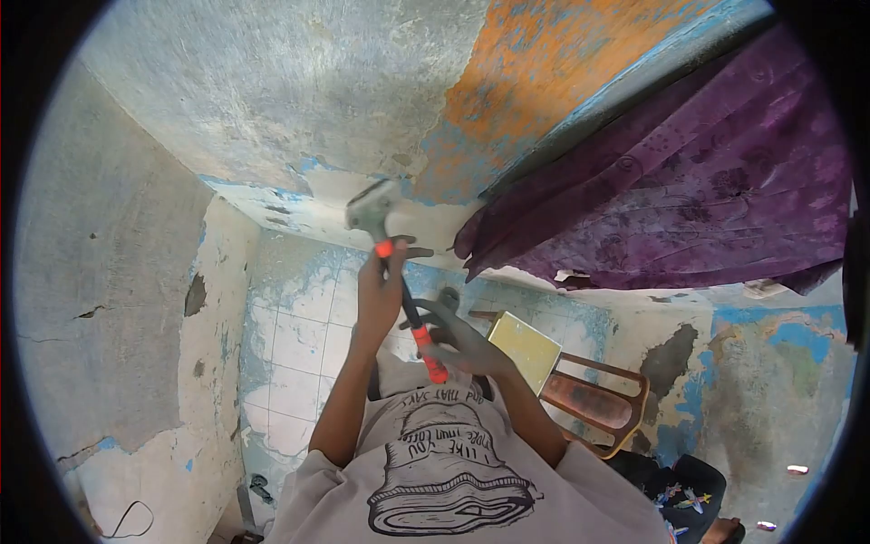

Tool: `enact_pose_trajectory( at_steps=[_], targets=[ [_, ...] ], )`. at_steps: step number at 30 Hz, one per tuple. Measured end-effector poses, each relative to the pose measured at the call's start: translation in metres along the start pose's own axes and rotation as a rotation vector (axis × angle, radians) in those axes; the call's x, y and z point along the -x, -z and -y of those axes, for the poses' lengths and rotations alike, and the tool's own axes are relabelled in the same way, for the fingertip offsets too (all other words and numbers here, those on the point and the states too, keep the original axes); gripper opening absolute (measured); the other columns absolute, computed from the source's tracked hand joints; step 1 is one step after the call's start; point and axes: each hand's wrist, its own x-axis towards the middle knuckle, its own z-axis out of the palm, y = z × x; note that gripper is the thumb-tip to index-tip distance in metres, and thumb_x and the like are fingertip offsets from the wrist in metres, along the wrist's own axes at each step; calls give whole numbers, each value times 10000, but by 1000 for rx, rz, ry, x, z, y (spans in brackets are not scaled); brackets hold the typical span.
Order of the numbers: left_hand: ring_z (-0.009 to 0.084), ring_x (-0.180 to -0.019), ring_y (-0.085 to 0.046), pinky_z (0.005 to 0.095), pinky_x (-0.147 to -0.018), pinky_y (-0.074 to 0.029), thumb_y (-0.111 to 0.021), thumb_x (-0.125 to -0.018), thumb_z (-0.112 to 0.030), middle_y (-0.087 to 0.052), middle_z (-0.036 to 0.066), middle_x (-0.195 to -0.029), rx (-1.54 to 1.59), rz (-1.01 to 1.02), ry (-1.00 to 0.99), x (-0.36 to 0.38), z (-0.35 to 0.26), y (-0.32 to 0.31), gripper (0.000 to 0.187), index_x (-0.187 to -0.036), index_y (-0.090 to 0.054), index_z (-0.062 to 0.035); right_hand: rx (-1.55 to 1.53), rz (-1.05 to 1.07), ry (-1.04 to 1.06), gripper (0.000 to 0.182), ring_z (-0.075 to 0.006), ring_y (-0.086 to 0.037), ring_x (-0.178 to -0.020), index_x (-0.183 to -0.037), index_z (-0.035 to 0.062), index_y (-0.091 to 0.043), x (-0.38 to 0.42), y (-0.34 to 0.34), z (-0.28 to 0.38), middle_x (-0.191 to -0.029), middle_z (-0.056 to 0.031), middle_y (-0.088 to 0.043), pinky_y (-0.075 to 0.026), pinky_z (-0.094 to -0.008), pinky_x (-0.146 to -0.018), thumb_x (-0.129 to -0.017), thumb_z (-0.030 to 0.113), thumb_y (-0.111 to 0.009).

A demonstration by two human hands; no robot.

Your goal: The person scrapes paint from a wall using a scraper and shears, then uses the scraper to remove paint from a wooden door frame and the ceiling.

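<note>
You stand in a tight corner: a cracked grey wall (109, 272) closes in on one side, a purple curtain (689, 181) hangs on the other, and the peeling painted surface (299, 91) spreads just beyond the tool. The open room lies between curtain and wall, around your raised arms.

Your hammer (399, 272) is up in front of you, its long axis running from the grey head (372, 210), close against the flaking white and blue paint, back along the black shaft to the orange grip (431, 355) near your chest. Your left hand (381, 290) has its fingers wrapped round the shaft just behind the head. Your right hand (462, 340) has its fingers closed on the orange grip.

A wooden chair (598, 403) stands past your right arm, a yellowish board (526, 349) resting on it.
</note>
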Motion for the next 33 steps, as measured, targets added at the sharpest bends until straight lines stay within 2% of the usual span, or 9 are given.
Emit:
enact_pose_trajectory(
  at_steps=[3,5,10,13,19,25,27,29,33],
  targets=[
    [241,-1065,-609,358,-965,-444,-527,-1026,-309,-644,175,-1127,-310,188,-87,-2,2,8,416,-1257,-559,36,34,-209,74,270,-110,-516,-649,-1231,9,-494,-46,-5,24,-802,-34,-533,-456,-273,-608,-1021,173,-535],
    [297,-1293,-517,377,-1070,-401,-540,-1021,-306,-506,233,-1410,-316,300,-199,-4,8,13,543,-1441,-416,15,-90,-263,136,208,-86,-469,-620,-1111,40,-491,-71,10,27,-767,-4,-500,-404,-256,-568,-1028,225,-536],
    [313,-1317,-496,409,-1099,-402,-721,-912,-255,-497,216,-1412,-281,525,-89,16,32,-1,728,-1486,-351,-4,-183,-240,397,230,-53,-383,-528,-924,97,-476,-97,58,74,-642,45,-403,-310,-236,-474,-1043,290,-517],
    [279,-946,-667,383,-848,-516,-726,-910,-289,-682,209,-1085,-394,365,-97,13,74,-43,471,-1238,-587,19,-313,-204,546,287,-56,-316,-441,-915,81,-472,-101,79,105,-596,35,-354,-258,-231,-423,-1056,331,-462],
    [202,-552,-571,395,-570,-448,-674,-936,-396,-612,89,-608,-484,202,110,-31,182,-89,459,-779,-621,32,-169,-514,415,438,-86,-365,-404,-799,66,-462,-116,132,38,-551,14,-379,-327,-266,-398,-1050,425,-443],
    [182,-541,-548,378,-556,-439,-689,-905,-449,-571,70,-575,-417,209,265,-43,163,-94,512,-700,-602,13,-131,-628,462,427,-91,-364,-414,-725,86,-443,-121,130,47,-544,13,-405,-334,-279,-407,-1030,373,-530],
    [181,-534,-520,395,-561,-432,-678,-926,-411,-569,147,-575,-486,123,27,-50,120,-90,486,-804,-658,60,-287,-623,468,424,-83,-346,-414,-722,91,-445,-120,125,75,-547,25,-405,-313,-267,-405,-1028,371,-536],
    [198,-548,-538,416,-579,-438,-696,-914,-402,-583,179,-587,-496,132,125,-63,110,-82,477,-813,-673,64,-297,-653,517,428,-73,-317,-407,-712,92,-442,-126,125,82,-540,36,-380,-290,-261,-401,-1027,365,-540],
    [227,-538,-538,438,-577,-435,-718,-882,-443,-589,192,-585,-519,66,146,-49,156,-91,545,-731,-642,75,-84,-904,517,466,-66,-360,-410,-661,99,-435,-155,142,19,-532,37,-396,-286,-258,-394,-1023,370,-548]
  ],
)
